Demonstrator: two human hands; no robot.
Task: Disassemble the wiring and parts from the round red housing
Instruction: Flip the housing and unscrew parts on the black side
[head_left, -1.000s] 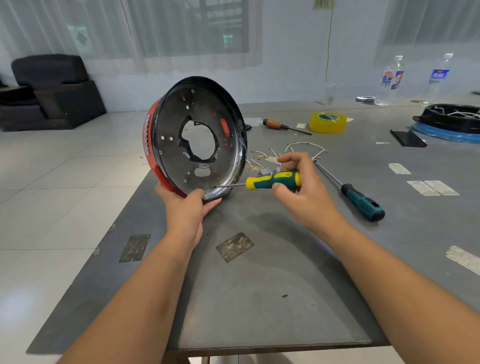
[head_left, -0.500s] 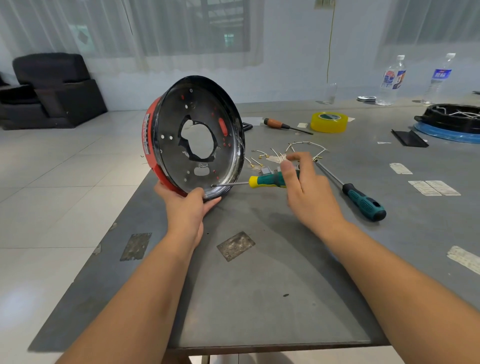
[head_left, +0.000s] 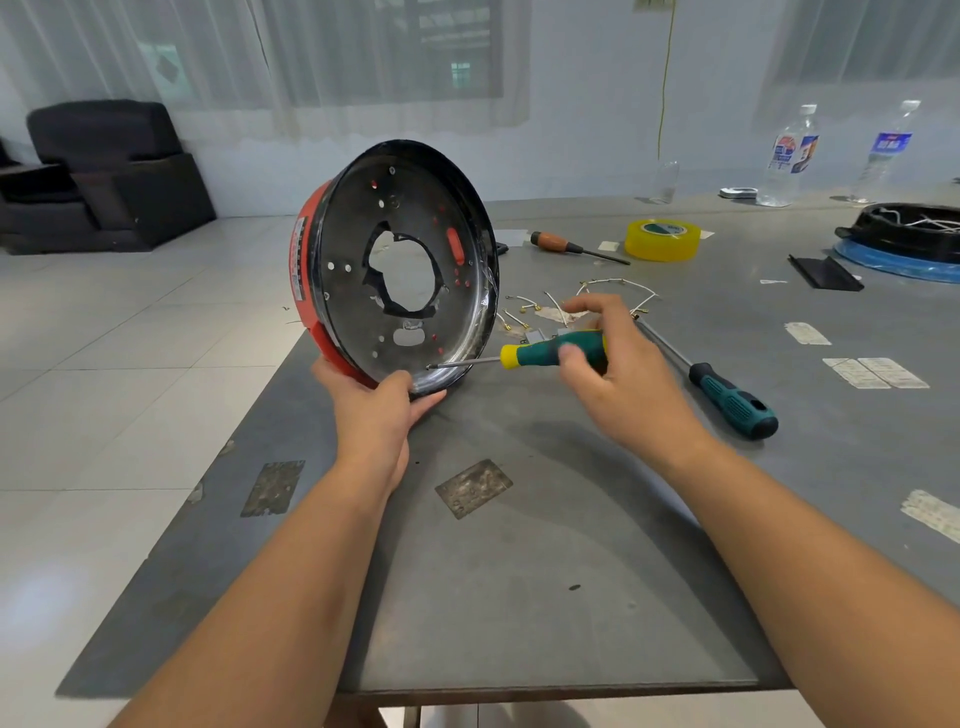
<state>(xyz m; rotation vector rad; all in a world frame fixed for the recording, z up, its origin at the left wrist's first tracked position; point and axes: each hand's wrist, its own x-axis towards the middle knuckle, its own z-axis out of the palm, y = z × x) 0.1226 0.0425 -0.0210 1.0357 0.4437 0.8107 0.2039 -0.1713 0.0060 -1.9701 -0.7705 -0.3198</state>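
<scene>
A: How is the housing looking?

B: The round red housing (head_left: 304, 270) is standing tilted on its edge near the left corner of the grey desk (head_left: 545, 597), its open side facing the camera. Inside, a dark, glossy metal pan is showing, punched with small round holes and a few slots where red is peeking through. A big ragged opening is gaping in the middle, and a printed label is running down the red outer wall.

A: And the hands?

B: The left hand (head_left: 376, 415) is gripping the bottom rim, thumb curled over the inner edge, fingers wrapped behind. The right hand (head_left: 618, 379) is pinching the green and yellow handle of a small screwdriver (head_left: 540, 353) between thumb and fingers; its thin steel shaft is pointing left, the tip touching the pan's lower inner wall.

A: Anything loose lying around?

B: Short white wires (head_left: 613, 291) with brass terminals are lying just behind the right hand. A longer screwdriver (head_left: 732, 400) with a ribbed teal grip is resting to the right, and an orange-handled one (head_left: 571, 245) is sitting farther back beside a yellow tape roll (head_left: 662, 240). Two clear plastic bottles (head_left: 789, 156) are standing at the far edge.
</scene>
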